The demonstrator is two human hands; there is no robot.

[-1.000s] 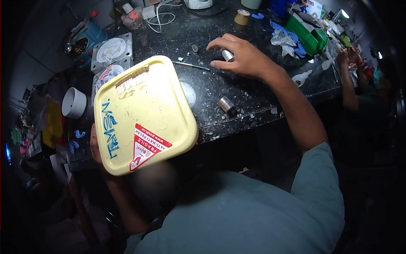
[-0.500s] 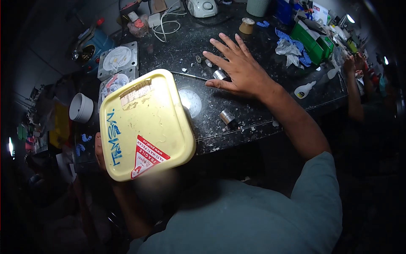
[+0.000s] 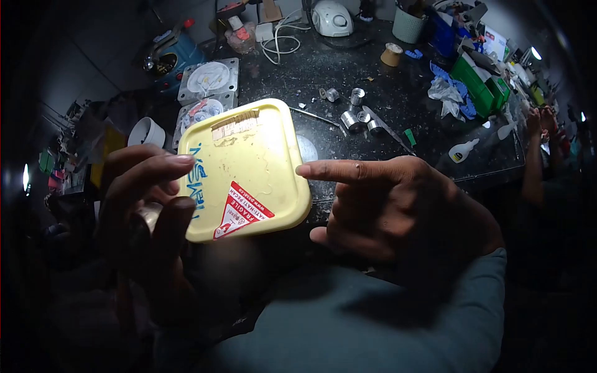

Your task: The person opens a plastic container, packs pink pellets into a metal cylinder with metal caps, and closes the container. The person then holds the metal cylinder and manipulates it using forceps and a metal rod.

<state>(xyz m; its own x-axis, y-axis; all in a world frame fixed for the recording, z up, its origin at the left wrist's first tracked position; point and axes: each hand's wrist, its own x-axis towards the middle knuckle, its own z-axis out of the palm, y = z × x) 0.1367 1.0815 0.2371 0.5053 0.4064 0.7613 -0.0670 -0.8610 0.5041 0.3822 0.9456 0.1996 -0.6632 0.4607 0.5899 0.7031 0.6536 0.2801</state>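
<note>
A yellow square plastic lid or tub (image 3: 249, 161), with blue handwriting and a red-and-white FRAGILE sticker, appears tilted in front of me. My left hand (image 3: 146, 199) is at its left side, fingers bent and thumb apart; a pale shiny spot near the palm is unclear. My right hand (image 3: 385, 205) points its index finger at the lid's right edge, the other fingers curled; whether the tip touches, I cannot tell. Behind, on the dark bench, several small metal cylinders (image 3: 349, 120) lie near a knife-like blade (image 3: 388, 130) and a thin metal tool (image 3: 316, 117).
Plaster-filled metal flasks (image 3: 209, 79) and a white bowl (image 3: 147, 132) stand at left. At right are a green bin (image 3: 479, 87), crumpled plastic (image 3: 445, 93) and a white bottle (image 3: 463, 150). Another person's hands (image 3: 540, 121) show at far right.
My right hand has come back from above the metal cylinders to the lid's right edge, index finger extended. My left hand has risen into view in front of the lid. The view has shifted.
</note>
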